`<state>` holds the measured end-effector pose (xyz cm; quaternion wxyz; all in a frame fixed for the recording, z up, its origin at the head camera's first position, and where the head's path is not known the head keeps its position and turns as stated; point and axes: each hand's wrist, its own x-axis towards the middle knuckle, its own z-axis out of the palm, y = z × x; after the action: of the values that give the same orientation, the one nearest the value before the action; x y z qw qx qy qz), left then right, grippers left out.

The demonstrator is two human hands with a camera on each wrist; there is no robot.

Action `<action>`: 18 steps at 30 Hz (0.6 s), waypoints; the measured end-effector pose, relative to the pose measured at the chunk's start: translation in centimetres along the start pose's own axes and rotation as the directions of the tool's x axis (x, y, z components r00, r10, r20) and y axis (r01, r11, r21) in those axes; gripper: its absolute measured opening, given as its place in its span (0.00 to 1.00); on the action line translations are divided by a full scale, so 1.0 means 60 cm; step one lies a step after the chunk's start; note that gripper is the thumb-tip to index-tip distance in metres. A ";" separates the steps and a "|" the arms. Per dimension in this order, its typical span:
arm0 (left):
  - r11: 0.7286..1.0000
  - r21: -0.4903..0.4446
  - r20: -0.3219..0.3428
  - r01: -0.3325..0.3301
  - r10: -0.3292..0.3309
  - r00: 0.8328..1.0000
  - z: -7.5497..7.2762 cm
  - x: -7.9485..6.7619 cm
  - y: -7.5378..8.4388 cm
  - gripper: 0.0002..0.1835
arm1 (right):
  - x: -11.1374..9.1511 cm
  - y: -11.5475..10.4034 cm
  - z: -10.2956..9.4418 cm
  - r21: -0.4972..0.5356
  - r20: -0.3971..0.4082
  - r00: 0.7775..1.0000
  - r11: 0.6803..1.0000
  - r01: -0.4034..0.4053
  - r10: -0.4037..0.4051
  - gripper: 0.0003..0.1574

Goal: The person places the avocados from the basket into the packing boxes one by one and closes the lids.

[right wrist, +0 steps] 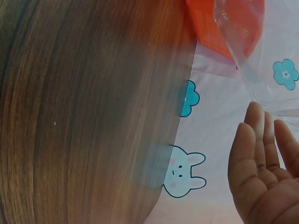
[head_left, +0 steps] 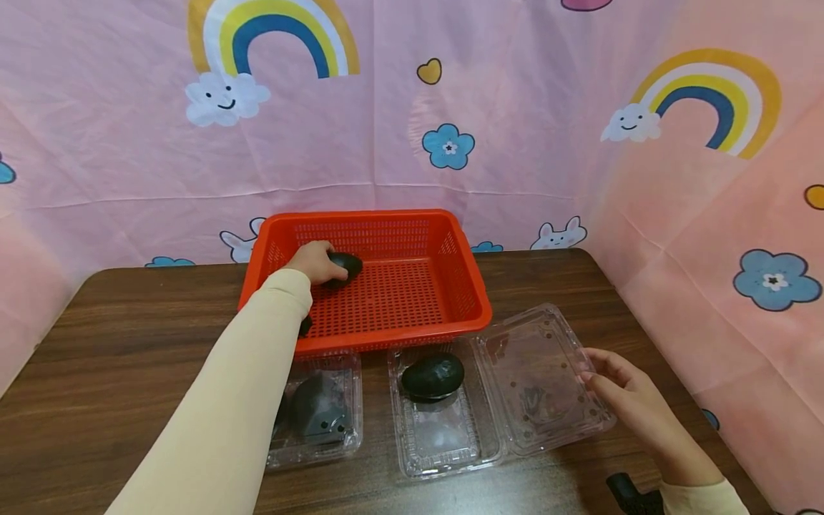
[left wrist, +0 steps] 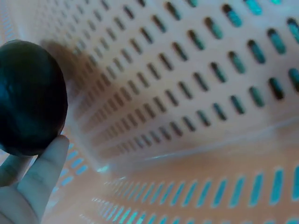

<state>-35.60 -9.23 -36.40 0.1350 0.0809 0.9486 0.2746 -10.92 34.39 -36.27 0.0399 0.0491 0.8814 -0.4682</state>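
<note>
My left hand grips a dark green avocado inside the red basket, near its left side. In the left wrist view that avocado sits against the fingertips. My right hand holds the outer edge of a clear plastic lid between thumb and fingers. The lid lies folded back from an open clamshell container, whose far half holds another avocado. In the right wrist view the right hand has its fingertips at the lid's edge.
To the left of the open container stands a second clear container with dark fruit inside, partly behind the left sleeve. A dark thing shows in the basket's near left corner. A black object lies by the right wrist. Patterned cloth hangs behind the table.
</note>
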 end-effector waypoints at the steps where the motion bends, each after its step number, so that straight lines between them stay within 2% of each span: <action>1: 1.000 0.000 -0.005 -0.005 0.005 1.000 -0.001 0.000 0.001 0.35 | 0.000 0.000 0.000 0.002 -0.001 1.000 1.000 0.000 0.000 0.30; 9: 1.000 -0.022 -0.014 -0.007 0.007 1.000 -0.006 -0.006 0.006 0.34 | -0.001 -0.003 0.001 0.007 -0.006 1.000 1.000 0.018 -0.018 0.29; 18: 1.000 -0.015 -0.036 -0.023 0.023 0.999 -0.017 0.001 -0.001 0.34 | -0.003 -0.007 0.000 0.019 -0.003 1.000 1.000 0.017 -0.017 0.29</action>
<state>-35.97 -9.76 -35.61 0.1155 0.0859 0.9478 0.2846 -10.78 34.12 -35.91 0.0341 0.0429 0.8773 -0.4768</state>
